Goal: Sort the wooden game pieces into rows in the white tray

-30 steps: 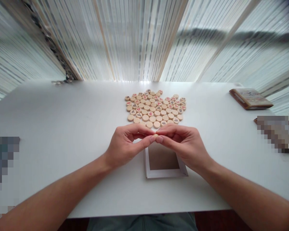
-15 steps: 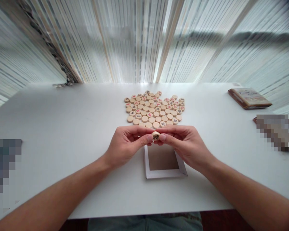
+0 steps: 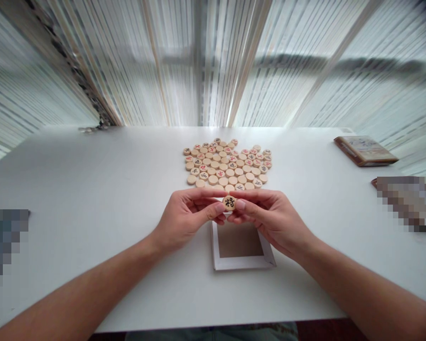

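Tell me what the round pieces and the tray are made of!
Pieces: probably wood, smooth and fairly dull; they're pale tan, some with red or black characters.
Tray: perhaps cardboard, matte; its white rim looks folded, its inside plain brown.

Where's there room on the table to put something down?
White tabletop shows left of the wooden pieces, beyond the left forearm, and another patch lies between the pieces and the brown box on the right. The middle is crowded: pieces packed close, then left hand and right hand pinching a lettered piece by the white-rimmed tray.
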### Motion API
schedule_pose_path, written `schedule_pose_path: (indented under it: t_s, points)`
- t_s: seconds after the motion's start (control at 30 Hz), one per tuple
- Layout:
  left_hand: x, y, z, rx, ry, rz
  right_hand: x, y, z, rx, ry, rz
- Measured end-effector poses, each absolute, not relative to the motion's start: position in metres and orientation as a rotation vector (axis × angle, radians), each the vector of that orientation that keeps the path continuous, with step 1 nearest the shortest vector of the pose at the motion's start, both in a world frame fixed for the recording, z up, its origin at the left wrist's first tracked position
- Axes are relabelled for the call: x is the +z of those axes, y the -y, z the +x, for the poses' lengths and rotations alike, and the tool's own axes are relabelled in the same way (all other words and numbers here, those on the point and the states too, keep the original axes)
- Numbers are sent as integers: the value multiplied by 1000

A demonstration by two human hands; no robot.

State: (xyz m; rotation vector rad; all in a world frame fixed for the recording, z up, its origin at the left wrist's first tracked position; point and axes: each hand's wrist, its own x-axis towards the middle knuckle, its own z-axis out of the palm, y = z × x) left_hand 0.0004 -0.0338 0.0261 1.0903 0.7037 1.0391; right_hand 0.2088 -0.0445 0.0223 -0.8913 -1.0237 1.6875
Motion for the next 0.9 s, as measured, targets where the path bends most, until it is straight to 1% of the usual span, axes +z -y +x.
schedule_pose_path:
  t_s: [0.43, 0.67, 0.9]
  points:
    - [26, 39, 2, 1032, -712, 1154, 27, 47, 205, 1600, 1119, -806]
    - [24, 39, 3, 1152, -743, 1257, 27, 48, 206, 1580, 1133, -834]
    - [20, 41, -1, 1217, -743, 1456, 26, 49, 206, 1643, 1117, -861]
